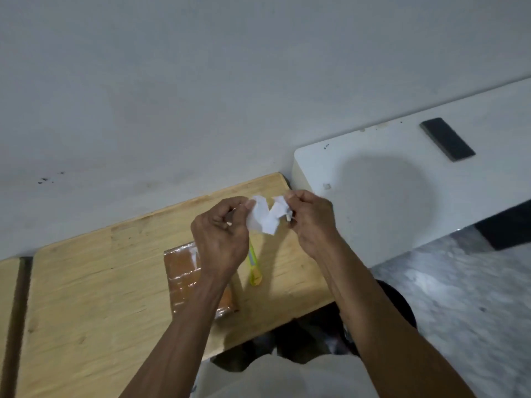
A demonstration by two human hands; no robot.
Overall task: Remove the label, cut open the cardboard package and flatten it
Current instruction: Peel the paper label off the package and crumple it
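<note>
both hands, left hand [219, 231] and right hand [311, 218], pinch the crumpled white paper label [265, 215]; below their grip lies the brown taped cardboard package [181, 268] on the wooden tabletop [92, 282].

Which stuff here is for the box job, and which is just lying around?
For the job: the white label, pinched between the left hand and right hand; the taped cardboard package; the yellow cutter.

Just lying about: the dark flat block on the white table.
</note>
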